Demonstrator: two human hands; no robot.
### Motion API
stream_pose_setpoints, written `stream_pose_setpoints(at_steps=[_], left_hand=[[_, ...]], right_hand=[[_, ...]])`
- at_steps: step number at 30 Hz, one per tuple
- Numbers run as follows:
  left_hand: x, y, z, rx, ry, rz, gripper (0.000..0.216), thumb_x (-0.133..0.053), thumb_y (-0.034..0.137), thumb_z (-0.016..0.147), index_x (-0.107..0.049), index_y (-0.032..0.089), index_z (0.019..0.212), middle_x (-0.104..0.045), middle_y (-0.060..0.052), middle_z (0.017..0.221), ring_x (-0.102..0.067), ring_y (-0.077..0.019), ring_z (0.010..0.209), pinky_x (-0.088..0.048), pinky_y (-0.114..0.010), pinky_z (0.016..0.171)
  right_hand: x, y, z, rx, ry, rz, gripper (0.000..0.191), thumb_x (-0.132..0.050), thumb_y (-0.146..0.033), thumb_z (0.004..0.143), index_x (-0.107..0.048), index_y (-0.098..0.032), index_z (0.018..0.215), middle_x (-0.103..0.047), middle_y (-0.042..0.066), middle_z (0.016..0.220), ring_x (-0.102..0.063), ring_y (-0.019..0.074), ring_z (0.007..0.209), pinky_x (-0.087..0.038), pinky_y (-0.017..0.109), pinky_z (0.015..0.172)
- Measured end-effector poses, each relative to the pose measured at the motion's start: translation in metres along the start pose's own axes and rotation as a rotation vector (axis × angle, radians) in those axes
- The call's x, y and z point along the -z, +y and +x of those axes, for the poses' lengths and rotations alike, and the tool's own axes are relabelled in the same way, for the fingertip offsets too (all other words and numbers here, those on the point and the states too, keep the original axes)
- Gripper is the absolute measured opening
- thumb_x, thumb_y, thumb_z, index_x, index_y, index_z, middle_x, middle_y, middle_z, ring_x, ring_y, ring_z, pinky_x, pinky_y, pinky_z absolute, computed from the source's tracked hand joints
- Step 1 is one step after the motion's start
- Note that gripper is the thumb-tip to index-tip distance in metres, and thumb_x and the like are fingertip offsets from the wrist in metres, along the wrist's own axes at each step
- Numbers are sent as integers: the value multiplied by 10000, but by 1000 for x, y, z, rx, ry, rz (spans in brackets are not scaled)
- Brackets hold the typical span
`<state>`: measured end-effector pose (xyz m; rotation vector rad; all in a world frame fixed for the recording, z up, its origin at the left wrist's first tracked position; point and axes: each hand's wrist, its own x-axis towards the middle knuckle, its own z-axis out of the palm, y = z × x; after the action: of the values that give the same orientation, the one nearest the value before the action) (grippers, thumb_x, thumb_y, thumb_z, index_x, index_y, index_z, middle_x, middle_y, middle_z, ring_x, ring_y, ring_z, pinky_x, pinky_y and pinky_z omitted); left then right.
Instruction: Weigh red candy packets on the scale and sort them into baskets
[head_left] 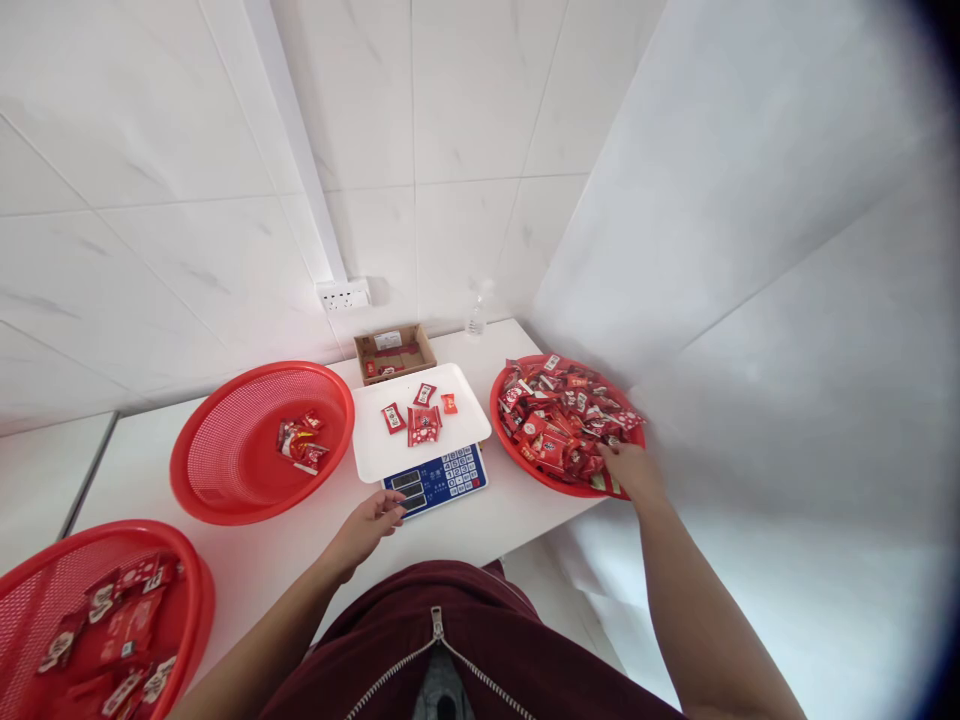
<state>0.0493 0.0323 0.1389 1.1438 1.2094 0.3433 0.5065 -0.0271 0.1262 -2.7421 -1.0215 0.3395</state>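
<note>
My right hand [630,468] reaches into the right red basket [517,462], heaped with red wrapped candy packets [555,425]. Its fingers are drawn together against packets at the near right side; what lies between the fingertips is hidden. My left hand [371,525] rests by the lower left corner of a blue digital scale [442,478], fingers loosely bent and apart, holding nothing. On the scale's white tray [382,455] lie a larger red packet [424,426], two small red-and-white packets [393,418] and a small orange-red one [449,403].
Left of the scale stands a red basket [217,440] with a few packets. Another red basket [199,600] at near left holds several larger packets. Behind the tray sit a cardboard box [367,372] and a clear plastic bottle [475,318]. Walls border the table behind and right.
</note>
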Motion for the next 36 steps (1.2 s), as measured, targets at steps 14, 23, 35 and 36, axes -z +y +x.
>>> stream_pose_setpoints(at_steps=[14,23,35,36], left_hand=[[3,0,-5,-1,17,-15,414,-629,446,704,-564,176,1010,-617,-54,919,-592,-196,871,-436,-337,799],[2,-6,-11,-16,20,-37,389,-631,417,709,-560,172,1003,-607,-44,904,-580,-182,857,-433,-329,785],[16,-23,-30,18,116,-115,371,-651,379,709,-571,162,1000,-608,-52,897,-585,-178,844,-437,-324,773],[15,-23,-30,24,118,-122,368,-655,379,711,-574,162,996,-609,-53,896,-584,-175,838,-438,-322,770]], right_hand=[[41,-34,-8,53,142,14,296,-517,-402,785,-691,-176,709,-683,114,741,-599,228,658,-394,315,575],[-5,-172,-59,492,-145,386,246,-528,-391,783,-655,-208,677,-705,56,757,-616,205,737,-419,287,689],[-76,-177,-62,375,-322,631,220,-511,-407,781,-566,-206,709,-674,38,741,-645,206,716,-454,315,708],[-74,-171,-68,370,-335,666,230,-516,-420,774,-566,-207,704,-671,42,734,-641,210,724,-456,317,710]])
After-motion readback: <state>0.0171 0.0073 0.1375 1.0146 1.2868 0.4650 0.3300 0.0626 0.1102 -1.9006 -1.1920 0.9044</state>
